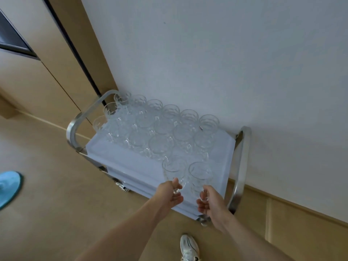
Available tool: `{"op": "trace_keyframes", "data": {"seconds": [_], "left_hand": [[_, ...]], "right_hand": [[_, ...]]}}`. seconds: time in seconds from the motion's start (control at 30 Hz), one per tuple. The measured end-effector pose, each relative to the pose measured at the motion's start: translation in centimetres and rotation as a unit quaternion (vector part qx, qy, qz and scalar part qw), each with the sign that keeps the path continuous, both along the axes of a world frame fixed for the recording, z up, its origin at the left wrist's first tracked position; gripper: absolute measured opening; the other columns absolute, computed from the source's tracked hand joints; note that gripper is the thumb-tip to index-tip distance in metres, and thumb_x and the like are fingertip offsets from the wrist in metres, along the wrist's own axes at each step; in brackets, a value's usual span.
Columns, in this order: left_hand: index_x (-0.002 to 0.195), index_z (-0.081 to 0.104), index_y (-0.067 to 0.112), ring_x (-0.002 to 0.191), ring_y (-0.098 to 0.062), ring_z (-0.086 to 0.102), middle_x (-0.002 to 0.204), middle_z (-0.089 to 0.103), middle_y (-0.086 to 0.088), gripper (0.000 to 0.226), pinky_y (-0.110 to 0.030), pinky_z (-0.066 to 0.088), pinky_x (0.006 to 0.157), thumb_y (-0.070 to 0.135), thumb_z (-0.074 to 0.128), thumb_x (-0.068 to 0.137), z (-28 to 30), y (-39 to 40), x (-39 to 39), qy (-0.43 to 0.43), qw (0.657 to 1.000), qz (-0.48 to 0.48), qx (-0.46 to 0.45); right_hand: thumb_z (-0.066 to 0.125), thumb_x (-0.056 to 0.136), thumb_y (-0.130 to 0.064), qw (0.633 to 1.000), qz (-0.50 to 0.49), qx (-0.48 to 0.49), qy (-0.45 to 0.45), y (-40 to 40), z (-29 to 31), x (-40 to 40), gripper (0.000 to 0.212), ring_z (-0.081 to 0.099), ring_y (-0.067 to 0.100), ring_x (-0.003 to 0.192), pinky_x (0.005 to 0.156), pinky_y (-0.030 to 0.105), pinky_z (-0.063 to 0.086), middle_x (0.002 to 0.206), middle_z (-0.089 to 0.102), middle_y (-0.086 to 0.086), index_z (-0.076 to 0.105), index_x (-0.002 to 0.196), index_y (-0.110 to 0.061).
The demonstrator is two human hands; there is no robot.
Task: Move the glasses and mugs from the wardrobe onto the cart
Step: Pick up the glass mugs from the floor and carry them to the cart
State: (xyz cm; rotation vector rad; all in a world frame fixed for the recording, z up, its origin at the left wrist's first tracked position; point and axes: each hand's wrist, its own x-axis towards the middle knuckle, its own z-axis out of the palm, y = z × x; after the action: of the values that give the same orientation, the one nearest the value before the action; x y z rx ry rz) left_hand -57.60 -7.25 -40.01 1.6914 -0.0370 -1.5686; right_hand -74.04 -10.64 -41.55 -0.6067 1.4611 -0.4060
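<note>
Both hands are out over the near edge of the cart, each one holding a clear glass mug by its handle. The left hand has its thumb and fingers pinched round the handle of the left mug, and the right hand is curled round the handle of the right mug the same way. The two mugs sit side by side, close together but not quite touching as far as I can tell, right at the front of the white cloth that covers the cart's top shelf. Can't say for sure whether their bases are down on the cloth or just above it, since the glass is see-through and a bit blurry. Behind them the rest of the shelf is packed with rows of glasses and mugs, all upright, running back to the pale wall the cart is parked against. The cart has curved metal handles at both ends, and a lower shelf with more white cloth peeks out underneath. On the left there's a beige wardrobe with a dark strip down its edge. The floor is tan, a white sneaker shows at the bottom, and something blue sits at the far left edge.
</note>
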Motion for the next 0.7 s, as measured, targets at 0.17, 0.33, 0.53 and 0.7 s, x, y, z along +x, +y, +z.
{"op": "trace_keyframes", "data": {"seconds": [0.17,0.33,0.53,0.7], "left_hand": [[0.095,0.065,0.001,0.087,-0.026,0.055,0.103,0.053,-0.018,0.032,-0.039,0.058,0.093,0.027,0.05,0.106,-1.7,-0.6,-0.7,-0.002,1.0,-0.017,0.012],[0.096,0.066,0.006,0.082,-0.024,0.053,0.104,0.053,-0.014,0.028,-0.039,0.057,0.092,0.028,0.05,0.105,-2.0,-1.5,-1.2,-0.011,0.999,-0.046,0.023],[0.093,0.064,0.008,0.083,-0.022,0.056,0.104,0.054,-0.013,0.032,-0.037,0.058,0.09,0.032,0.048,0.106,-2.3,-2.1,-1.6,-0.044,0.996,-0.076,0.018],[0.093,0.063,0.009,0.081,-0.02,0.055,0.101,0.053,-0.011,0.032,-0.04,0.057,0.093,0.033,0.047,0.107,-2.8,-2.2,-1.7,-0.055,0.995,-0.082,0.007]], "right_hand": [[0.049,0.097,-0.031,1.0,0.01,-0.008,-0.001,-0.7,-0.9,-0.1,0.046,0.048,0.022,0.064,0.063,0.034,0.045,0.07,0.055,0.011,0.046,0.053,-0.019],[0.047,0.1,-0.031,1.0,0.008,-0.014,0.004,-1.8,-1.5,0.0,0.047,0.055,0.023,0.07,0.067,0.034,0.052,0.072,0.06,0.009,0.052,0.056,-0.016],[0.048,0.103,-0.031,1.0,-0.022,-0.02,-0.006,-2.6,-2.1,-0.1,0.041,0.056,0.025,0.075,0.073,0.038,0.05,0.079,0.062,0.011,0.052,0.067,-0.012],[0.043,0.107,-0.033,0.999,-0.015,-0.047,-0.008,-2.4,-2.4,0.2,0.04,0.055,0.026,0.078,0.077,0.041,0.05,0.083,0.06,0.012,0.052,0.076,-0.01]]}}
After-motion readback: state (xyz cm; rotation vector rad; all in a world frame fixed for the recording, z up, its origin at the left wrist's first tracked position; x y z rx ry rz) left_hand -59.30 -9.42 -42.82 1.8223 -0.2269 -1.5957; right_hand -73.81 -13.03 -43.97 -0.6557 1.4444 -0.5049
